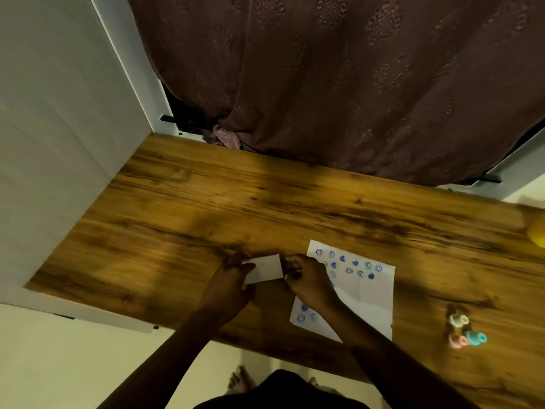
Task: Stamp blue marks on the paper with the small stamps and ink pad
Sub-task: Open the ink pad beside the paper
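Observation:
A white sheet of paper [365, 293] lies on the wooden table [206, 202], carrying several blue stamped marks, smiley faces and hearts. Left of it, both hands grip a small white rectangular case [267, 268], likely the ink pad; its inside is not visible. My left hand [233, 278] grips its left end. My right hand [306, 277] pinches its right end and lies over the paper's left edge. Small stamps [463, 330] in cream, pink and teal lie in a cluster at the right, away from both hands.
A dark maroon patterned curtain [354, 84] hangs behind the table's far edge. A white wall panel [59, 143] borders the table's left side. A yellow object [538, 231] shows at the right frame edge. My bare feet [241, 382] are on the floor below the near edge.

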`<action>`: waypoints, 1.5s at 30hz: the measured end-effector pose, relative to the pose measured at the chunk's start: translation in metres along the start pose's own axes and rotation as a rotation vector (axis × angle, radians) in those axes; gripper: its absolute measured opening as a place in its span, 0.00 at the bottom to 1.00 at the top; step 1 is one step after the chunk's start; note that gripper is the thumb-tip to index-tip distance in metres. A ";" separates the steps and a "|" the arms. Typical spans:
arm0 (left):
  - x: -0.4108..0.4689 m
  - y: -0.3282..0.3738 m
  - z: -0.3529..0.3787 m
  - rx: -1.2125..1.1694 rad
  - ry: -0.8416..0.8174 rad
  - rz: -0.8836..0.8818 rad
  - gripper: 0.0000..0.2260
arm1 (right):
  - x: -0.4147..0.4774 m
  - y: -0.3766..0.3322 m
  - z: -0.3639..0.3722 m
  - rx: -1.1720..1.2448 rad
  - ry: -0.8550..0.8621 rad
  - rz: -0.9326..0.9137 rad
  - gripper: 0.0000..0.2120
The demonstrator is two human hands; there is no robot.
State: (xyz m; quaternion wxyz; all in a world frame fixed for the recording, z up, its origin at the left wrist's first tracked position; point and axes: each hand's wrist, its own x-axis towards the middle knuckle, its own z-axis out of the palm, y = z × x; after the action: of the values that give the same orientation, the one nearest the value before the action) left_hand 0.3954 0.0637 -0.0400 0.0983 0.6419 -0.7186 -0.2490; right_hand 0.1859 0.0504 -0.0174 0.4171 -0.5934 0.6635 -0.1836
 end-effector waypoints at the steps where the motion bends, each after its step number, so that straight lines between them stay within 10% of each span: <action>1: 0.001 0.000 0.000 0.030 -0.006 0.020 0.24 | 0.001 0.001 0.000 0.001 0.000 -0.002 0.20; 29: 0.039 -0.007 -0.045 0.111 -0.202 0.203 0.18 | 0.010 0.006 0.010 -0.086 0.032 -0.006 0.07; 38: 0.064 -0.006 -0.064 0.107 -0.268 0.239 0.14 | 0.011 0.002 0.007 -0.100 0.009 -0.063 0.30; 45: 0.079 -0.009 -0.067 0.049 -0.309 0.184 0.15 | 0.012 0.004 0.006 -0.127 -0.018 -0.074 0.21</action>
State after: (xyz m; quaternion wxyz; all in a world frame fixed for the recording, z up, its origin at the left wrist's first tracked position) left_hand 0.4216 -0.0287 -0.0004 -0.0066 0.5300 -0.7866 -0.3168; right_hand 0.1888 0.0415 -0.0280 0.3776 -0.6442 0.6478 -0.1510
